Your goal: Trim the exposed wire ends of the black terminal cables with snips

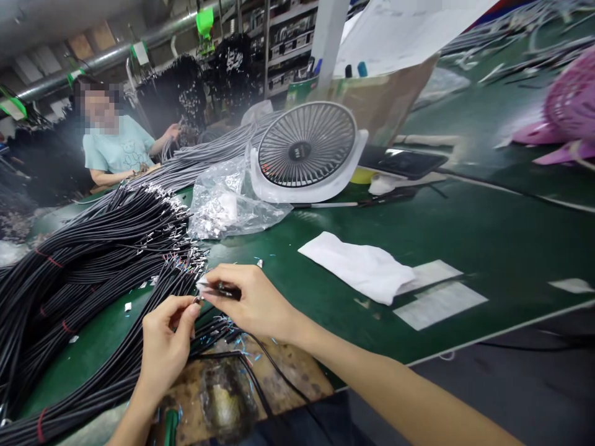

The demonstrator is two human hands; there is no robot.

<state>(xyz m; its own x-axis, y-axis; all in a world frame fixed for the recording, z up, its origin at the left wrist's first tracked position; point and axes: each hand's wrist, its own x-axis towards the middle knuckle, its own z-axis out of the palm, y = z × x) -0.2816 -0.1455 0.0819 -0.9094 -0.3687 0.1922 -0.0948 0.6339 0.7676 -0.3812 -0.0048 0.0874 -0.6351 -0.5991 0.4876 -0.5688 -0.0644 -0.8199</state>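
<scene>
Near the centre of the head view, my left hand [168,337] pinches the end of a black cable between thumb and fingertips. Close beside it on the right, my right hand [253,301] is closed on a dark slim tool [227,291], and a small white piece [202,285] shows at its fingertips, almost touching the cable end. Whether the tool or the fingers hold the white piece is too small to tell. Bundles of black cables [93,266] with stripped ends lie to the left, some tied with red bands.
A round fan [304,145] stands behind a clear plastic bag [227,207] of white pieces. White cloth [357,263], a phone [402,162] and a pink fan [571,102] lie or stand rightward. A stained board [288,368] is at the front. Another person [121,145] sits beyond grey cables.
</scene>
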